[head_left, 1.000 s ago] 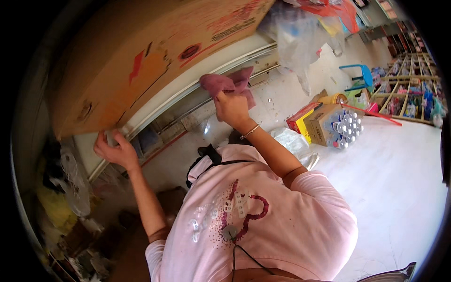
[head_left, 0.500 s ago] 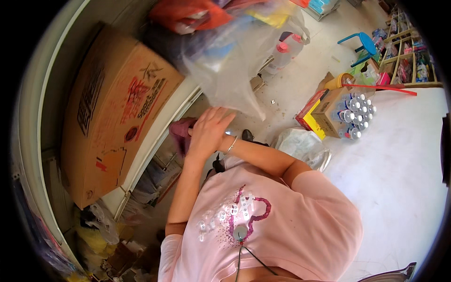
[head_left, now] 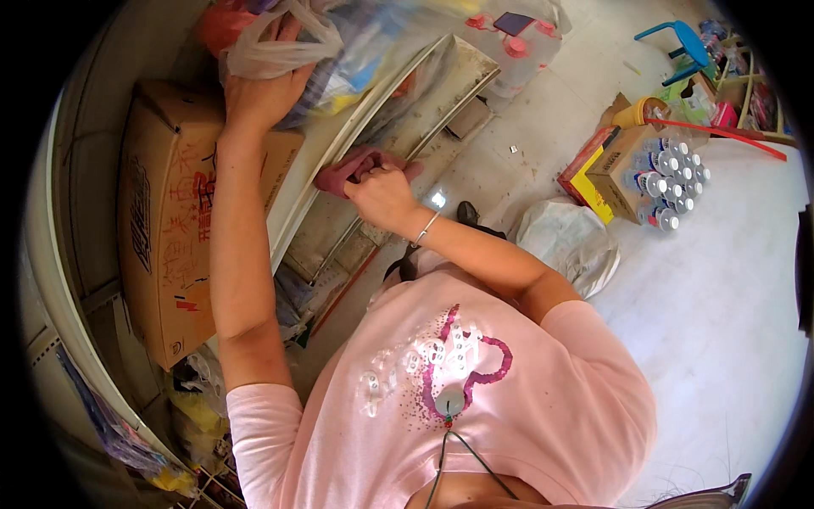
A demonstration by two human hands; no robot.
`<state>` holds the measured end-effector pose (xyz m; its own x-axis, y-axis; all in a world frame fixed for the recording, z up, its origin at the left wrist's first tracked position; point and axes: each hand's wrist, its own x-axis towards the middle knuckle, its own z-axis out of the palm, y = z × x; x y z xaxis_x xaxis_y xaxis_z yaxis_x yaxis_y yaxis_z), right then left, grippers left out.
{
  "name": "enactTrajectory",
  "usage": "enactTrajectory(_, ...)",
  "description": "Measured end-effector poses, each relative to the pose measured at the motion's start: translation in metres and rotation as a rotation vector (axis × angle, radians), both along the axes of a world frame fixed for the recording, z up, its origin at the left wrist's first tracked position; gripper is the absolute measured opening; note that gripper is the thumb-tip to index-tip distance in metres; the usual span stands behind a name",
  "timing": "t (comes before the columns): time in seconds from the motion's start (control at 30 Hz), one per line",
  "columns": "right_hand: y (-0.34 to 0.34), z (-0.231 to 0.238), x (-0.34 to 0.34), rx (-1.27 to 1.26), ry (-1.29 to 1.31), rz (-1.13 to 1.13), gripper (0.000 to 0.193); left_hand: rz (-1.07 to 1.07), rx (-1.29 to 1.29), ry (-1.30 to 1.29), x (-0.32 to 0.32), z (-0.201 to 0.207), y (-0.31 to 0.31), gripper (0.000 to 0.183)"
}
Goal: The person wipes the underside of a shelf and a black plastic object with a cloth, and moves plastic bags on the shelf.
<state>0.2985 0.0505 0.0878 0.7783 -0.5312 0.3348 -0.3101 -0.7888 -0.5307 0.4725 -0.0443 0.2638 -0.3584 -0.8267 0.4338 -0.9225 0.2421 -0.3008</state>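
Observation:
My left hand [head_left: 264, 95] reaches up to the shelf, its fingers curled into the handles of a translucent plastic bag [head_left: 292, 49]. Colourful packaged goods in blue, yellow and purple show through and around that bag. Lower down, my right hand [head_left: 381, 197] grips a maroon cloth [head_left: 343, 172], which lies against the front edge of the shelf [head_left: 298, 202]. A large brown cardboard box [head_left: 191, 220] stands on the same shelf, partly hidden behind my left forearm.
Large clear bottles with pink caps [head_left: 515, 53] stand on the floor beyond the shelf. To the right are a white plastic bag [head_left: 566, 246], a pack of several water bottles [head_left: 670, 182], an open carton [head_left: 617, 174] and a blue stool [head_left: 691, 44].
My left hand has parted from my right and moved up and left onto the plastic bag, which has shifted left with the goods. My right hand keeps the cloth, now at the shelf edge.

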Motion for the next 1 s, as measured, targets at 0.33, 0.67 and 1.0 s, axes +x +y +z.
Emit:
enactTrajectory(0.33,-0.119,0.007,-0.056,-0.162,0.288,-0.228,0.010,0.108,0.193,0.198,0.001,-0.009,0.000,0.056)
enactTrajectory(0.67,-0.211,-0.002,-0.116,-0.237,0.135,-0.731,0.021,0.247,-0.011,0.305,-0.016,-0.040,0.005,0.055)
enactTrajectory(1.0,-0.090,0.043,-0.082,-0.124,-0.555,-0.333,0.025,0.104,-0.047,0.199,-0.010,-0.032,-0.008,0.054)
